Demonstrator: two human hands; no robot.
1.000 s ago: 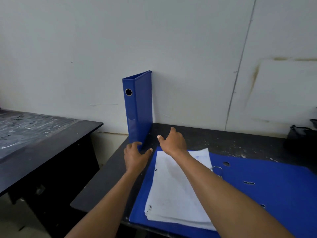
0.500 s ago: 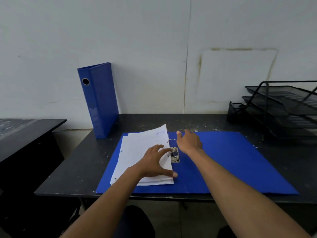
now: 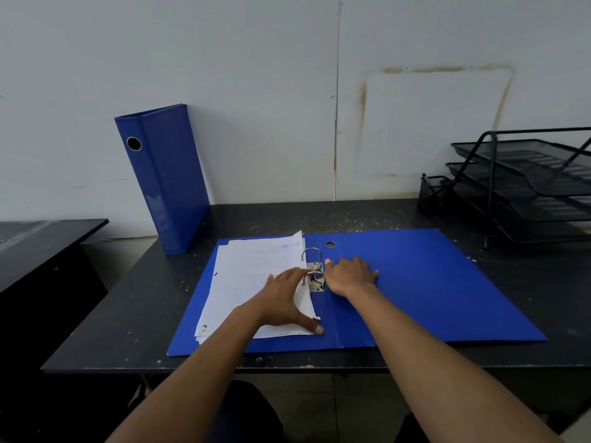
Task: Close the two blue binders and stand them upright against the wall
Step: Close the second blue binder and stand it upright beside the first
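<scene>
One blue binder [image 3: 166,177] is closed and stands on end at the back left corner of the black desk [image 3: 134,314], its spine with the round finger hole facing forward and its far edge at the white wall [image 3: 256,91]; it looks tilted a little to the left in this wide view. The second binder, the open binder [image 3: 431,282], lies flat across the middle of the desk with both covers spread, the right cover bare and the left cover carrying a stack of white paper [image 3: 249,282]. The metal ring mechanism [image 3: 315,273] stands near the spine fold, its rings arched above the sheets. The left hand [image 3: 287,302] lies flat on the right part of the paper stack, fingers spread toward the rings and thumb reaching the lower right corner of the sheets; its grip is wide open and encloses nothing, only pressing on the paper. The right hand [image 3: 350,274] rests palm down on the right cover just beside the ring mechanism, fingers splayed and flat, its grip likewise open and holding nothing. A black mesh letter tray [image 3: 524,183] with stacked tiers sits at the back right of the desk, well apart from the open binder. A second dark table [image 3: 38,244] shows at the left edge.
</scene>
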